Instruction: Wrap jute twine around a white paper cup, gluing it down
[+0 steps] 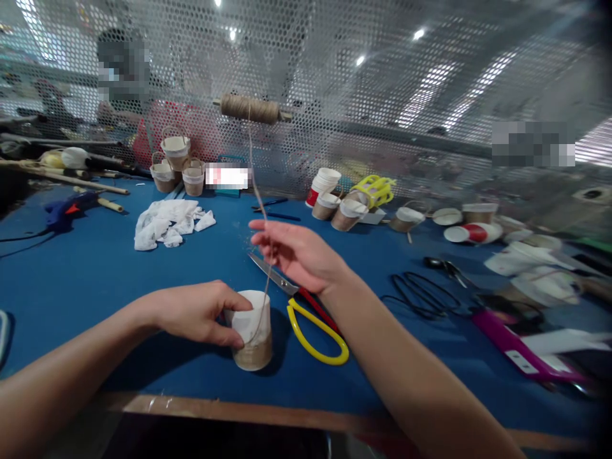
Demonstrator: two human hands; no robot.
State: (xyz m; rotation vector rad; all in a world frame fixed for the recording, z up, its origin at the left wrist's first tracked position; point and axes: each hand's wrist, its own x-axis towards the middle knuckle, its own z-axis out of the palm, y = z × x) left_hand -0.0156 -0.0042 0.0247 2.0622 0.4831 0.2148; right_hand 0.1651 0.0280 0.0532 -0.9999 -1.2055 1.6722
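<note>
My left hand (pixel 203 313) grips a white paper cup (pixel 253 319) by its rim, with fingers inside and the thumb on the outer wall. Brown twine is wound round the cup's lower part. From there a strand of twine (pixel 268 280) rises to my right hand (pixel 299 252), which has its fingers loosely curled around it. Above the hand, the strand continues up to a twine spool (pixel 249 108) on a rod at the mesh panel. Large scissors (pixel 315 328) with yellow and red handles lie partly open beneath my right forearm.
Crumpled white cloth or tissue (pixel 167 223) lies at left, near a blue glue gun (pixel 71 207). Twine-wrapped cups (pixel 165 175) with handles stand behind it; others (pixel 349 213) sit back right. A black cable (pixel 425 296) and a purple-handled tool (pixel 521 350) lie at right. A person (pixel 122 70) is beyond the mesh.
</note>
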